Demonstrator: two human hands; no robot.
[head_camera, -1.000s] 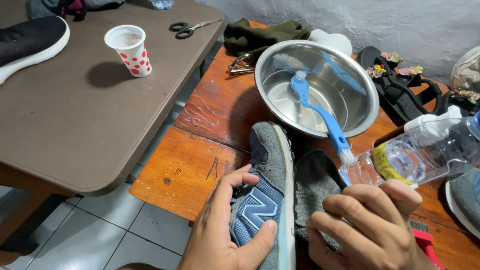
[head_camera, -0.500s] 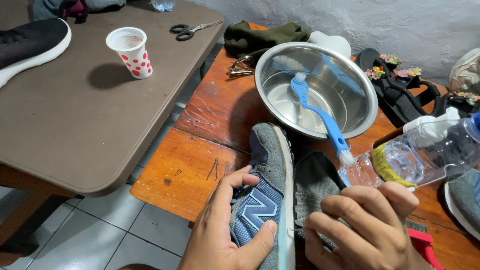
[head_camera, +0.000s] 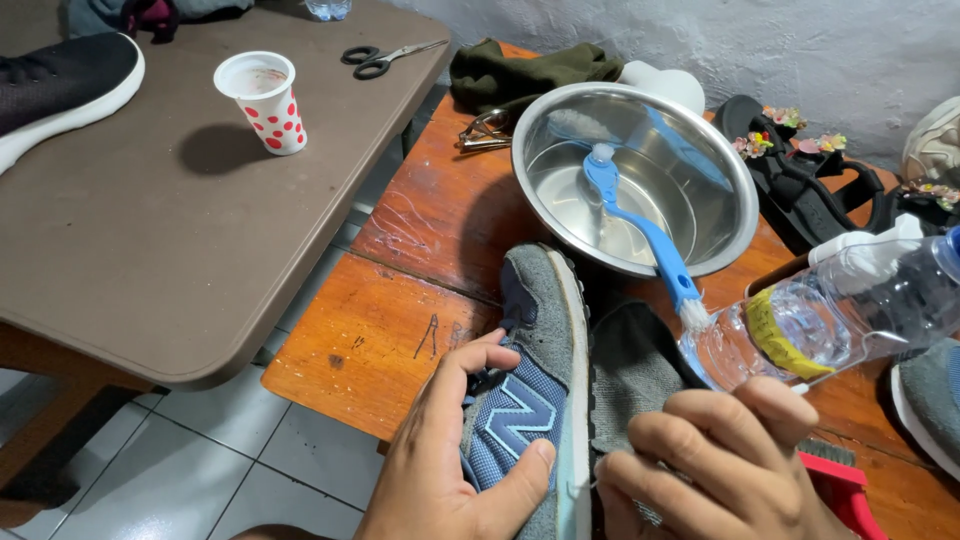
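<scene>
A grey and blue sneaker (head_camera: 535, 330) lies on its side at the front of the orange wooden table (head_camera: 380, 330). My left hand (head_camera: 455, 450) grips its side, thumb across the blue panel. My right hand (head_camera: 715, 470) is curled just to the right, its fingers closed over the lower end of a dark grey insole-like piece (head_camera: 630, 360) that lies against the sneaker. What exactly the fingers hold is partly hidden. A clear plastic bottle (head_camera: 830, 320) lies tilted just above my right hand.
A steel bowl (head_camera: 700, 215) holds a blue brush (head_camera: 625, 205). A red brush (head_camera: 850, 490) lies under my right hand. The brown table (head_camera: 150, 250) at left bears a dotted cup (head_camera: 265, 100), scissors (head_camera: 385, 57) and a black shoe (head_camera: 60, 85). Black sandals (head_camera: 800, 190) lie at back right.
Almost nothing has moved. Both hands stay on the sneaker and the grey piece, and my right hand has only shifted slightly.
</scene>
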